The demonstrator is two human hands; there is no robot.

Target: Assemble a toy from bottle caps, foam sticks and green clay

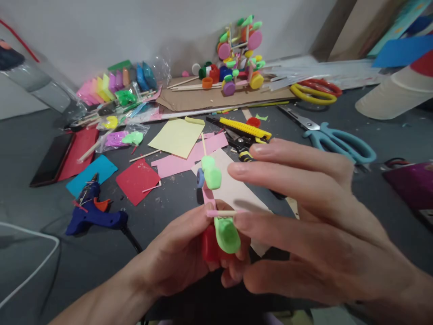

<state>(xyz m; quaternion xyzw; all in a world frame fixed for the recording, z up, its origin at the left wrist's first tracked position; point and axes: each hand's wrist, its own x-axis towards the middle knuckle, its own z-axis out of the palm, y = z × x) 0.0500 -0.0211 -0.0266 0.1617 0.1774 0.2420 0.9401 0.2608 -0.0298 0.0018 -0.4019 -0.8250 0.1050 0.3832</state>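
My left hand (189, 248) is closed round a small handmade toy model made of bottle caps, sticks and clay. A pink strip (209, 197) runs along the model, with bright green clay lumps (211, 173) at its far end and a green clay piece (227, 235) near my palm. A red cap (210, 243) shows between my fingers, and a small blue wheel (200, 178) sits at the far end. Across the model lies a short pink-tipped stick (225, 213). My right hand (297, 216) is spread open, its index fingertip touching the stick's right end, the thumb apart below.
A blue glue gun (98, 216) lies left. Coloured papers (138, 180), a yellow cutter (245, 127) and blue-handled scissors (338, 140) lie beyond my hands. A similar toy model (238, 58) stands on cardboard (189, 100) at the back. A white bottle (392, 92) leans at right.
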